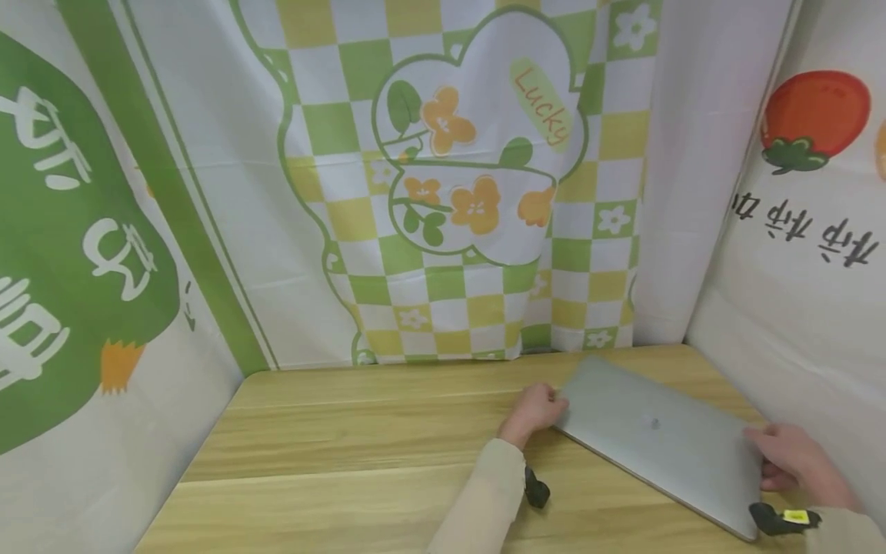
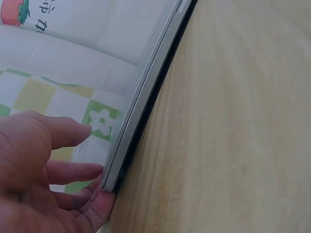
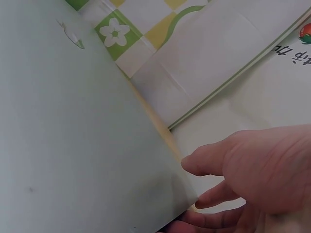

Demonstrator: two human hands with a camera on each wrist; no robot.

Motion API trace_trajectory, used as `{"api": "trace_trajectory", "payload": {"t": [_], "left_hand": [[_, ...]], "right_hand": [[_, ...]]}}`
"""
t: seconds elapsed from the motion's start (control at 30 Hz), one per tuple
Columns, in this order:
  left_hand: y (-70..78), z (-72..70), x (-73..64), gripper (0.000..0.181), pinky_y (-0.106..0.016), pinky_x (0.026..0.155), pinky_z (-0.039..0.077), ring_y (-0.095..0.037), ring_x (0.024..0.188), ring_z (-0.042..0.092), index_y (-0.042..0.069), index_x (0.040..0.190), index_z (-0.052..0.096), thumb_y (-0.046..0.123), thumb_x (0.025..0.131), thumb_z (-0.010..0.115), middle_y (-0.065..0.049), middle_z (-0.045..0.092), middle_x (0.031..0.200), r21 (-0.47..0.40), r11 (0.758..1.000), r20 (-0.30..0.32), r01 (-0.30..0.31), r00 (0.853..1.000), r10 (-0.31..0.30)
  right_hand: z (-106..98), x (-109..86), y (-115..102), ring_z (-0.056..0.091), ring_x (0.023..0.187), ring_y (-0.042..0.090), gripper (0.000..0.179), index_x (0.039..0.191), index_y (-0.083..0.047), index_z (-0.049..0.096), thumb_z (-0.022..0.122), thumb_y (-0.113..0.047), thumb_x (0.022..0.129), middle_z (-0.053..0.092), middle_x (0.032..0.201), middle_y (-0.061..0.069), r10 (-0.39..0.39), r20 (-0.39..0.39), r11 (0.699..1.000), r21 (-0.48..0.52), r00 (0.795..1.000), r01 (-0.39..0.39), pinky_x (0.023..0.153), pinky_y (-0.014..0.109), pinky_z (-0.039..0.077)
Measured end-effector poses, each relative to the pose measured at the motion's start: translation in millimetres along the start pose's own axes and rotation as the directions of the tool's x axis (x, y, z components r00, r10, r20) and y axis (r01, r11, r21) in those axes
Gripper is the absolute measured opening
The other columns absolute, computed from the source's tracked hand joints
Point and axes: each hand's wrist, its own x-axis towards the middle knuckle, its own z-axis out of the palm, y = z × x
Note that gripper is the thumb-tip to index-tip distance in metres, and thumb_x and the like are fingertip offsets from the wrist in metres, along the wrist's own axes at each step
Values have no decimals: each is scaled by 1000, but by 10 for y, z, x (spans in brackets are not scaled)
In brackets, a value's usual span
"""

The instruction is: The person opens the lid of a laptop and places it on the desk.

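A closed silver laptop [image 1: 664,431] lies at a slant on the right part of the wooden table, its lid facing up with a small logo in the middle. My left hand [image 1: 541,408] holds its left end. In the left wrist view, fingers [image 2: 80,172] curl at the laptop's corner, while the thumb stands off from it. At the opposite end my right hand [image 1: 792,454] grips the laptop, with the thumb by the lid's edge and fingers [image 3: 214,218] partly hidden beneath the corner. Whether the laptop is fully off the table, I cannot tell.
The wooden table [image 1: 332,438] stretches out to the left of the laptop. Behind it hangs a checkered green, yellow and white curtain [image 1: 446,285]. Printed cloth walls [image 1: 796,308] stand close on the right and on the left.
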Motion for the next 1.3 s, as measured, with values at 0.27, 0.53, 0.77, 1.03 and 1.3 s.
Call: {"api": "trace_trajectory", "payload": {"t": [0.27, 0.53, 0.77, 1.03, 1.3], "left_hand": [[-30, -41, -25, 48, -24, 43, 24, -11, 48, 29, 17, 56, 32, 24, 95, 59, 6, 29, 53, 33, 998, -6, -55, 998, 56], [-56, -50, -35, 44, -22, 41, 25, -10, 44, 30, 17, 52, 34, 17, 88, 60, 6, 31, 49, 65, 997, -11, -36, 999, 37], [-71, -76, -38, 45, -21, 41, 23, -10, 44, 28, 17, 53, 32, 14, 86, 63, 6, 28, 50, 95, 995, -21, -30, 999, 32], [-97, -116, -40, 45, -22, 41, 23, -10, 44, 28, 18, 53, 33, 15, 86, 63, 7, 28, 49, 114, 993, -40, -18, 999, 22], [-119, -145, -141, 46, -21, 40, 23, -9, 44, 27, 18, 54, 31, 16, 86, 64, 7, 27, 49, 151, 988, -31, -25, 999, 30]], "right_hand": [[52, -12, -51, 63, 56, 18, 41, 98, 13, 47, 47, -28, 98, 52, 69, 9, -56, 5, 998, -21, 998, 56, 57, 34, 59], [84, 33, -81, 62, 64, 20, 72, 128, 27, 20, 51, -30, 97, 52, 78, 17, -32, 28, 999, -15, 999, 32, 60, 34, 60], [103, 44, -127, 61, 66, 21, 79, 136, 27, 11, 52, -29, 97, 53, 80, 17, -16, 35, 1000, -25, 999, 17, 61, 34, 60], [118, 77, -193, 61, 65, 21, 85, 140, 27, 5, 52, -30, 97, 53, 80, 18, -20, 25, 998, -54, 999, 21, 61, 34, 60], [166, 80, -185, 59, 57, 18, 84, 140, 25, 8, 52, -32, 97, 53, 70, 11, -55, 23, 996, -68, 998, 56, 56, 34, 58]]}}
